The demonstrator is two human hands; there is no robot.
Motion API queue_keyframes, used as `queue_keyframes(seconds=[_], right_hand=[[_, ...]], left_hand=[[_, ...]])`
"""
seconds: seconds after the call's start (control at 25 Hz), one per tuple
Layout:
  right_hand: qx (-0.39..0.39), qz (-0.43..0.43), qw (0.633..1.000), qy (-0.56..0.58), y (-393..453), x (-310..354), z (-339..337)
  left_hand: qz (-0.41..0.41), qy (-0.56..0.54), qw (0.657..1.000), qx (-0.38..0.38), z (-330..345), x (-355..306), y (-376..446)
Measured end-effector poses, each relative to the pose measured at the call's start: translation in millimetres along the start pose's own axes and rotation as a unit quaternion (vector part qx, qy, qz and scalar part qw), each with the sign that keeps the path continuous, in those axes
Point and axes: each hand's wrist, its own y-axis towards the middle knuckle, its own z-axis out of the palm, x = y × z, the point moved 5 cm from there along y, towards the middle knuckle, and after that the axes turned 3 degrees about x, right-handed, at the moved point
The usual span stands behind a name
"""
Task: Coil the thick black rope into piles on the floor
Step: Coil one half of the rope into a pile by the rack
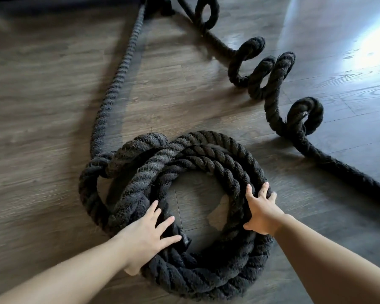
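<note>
While the rope [206,148] lies coiled on the floor [42,128], the left hand [145,235] and right hand [262,212] press it, each grip spread flat.

Black twisted-strand rope [206,150]; grey-brown wood-grain floor [42,95] with a white glare patch.

Daylight enters from the upper right, where strong white glare washes out the wood floor [53,102] near its right edge. The far left corner lies dim. The rope [119,69] casts soft shadows leftward. Motion blur smears the left and top margins; wide-angle distortion bends the floorboards at the edges.
</note>
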Motion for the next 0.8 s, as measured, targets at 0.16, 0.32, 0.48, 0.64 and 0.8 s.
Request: queue_keyframes(seconds=[0.16,0.32,0.48,0.64,0.8], right_hand=[[-0.138,0.085,0.981,0.104,5.4,12.3,-20.9],[-0.076,0.27,0.918,0.279,-14.7,47.6,-1.3],[-0.026,0.358,0.818,0.45,-46.1,74.9,58.7],[-0.01,0.356,0.82,0.448,-45.0,83.5,70.3],[-0.019,0.357,0.828,0.432,-28.0,80.7,67.8]], left_hand=[[-0.07,-0.055,0.996,0.002,-4.4,17.2,9.5],[-0.11,-0.102,0.988,-0.021,-7.4,35.0,21.5],[-0.132,-0.115,0.984,-0.008,-22.3,53.2,29.4],[-0.073,-0.178,0.981,0.01,-39.1,58.1,27.0],[-0.12,-0.188,0.963,-0.153,-82.1,156.0,26.8]])
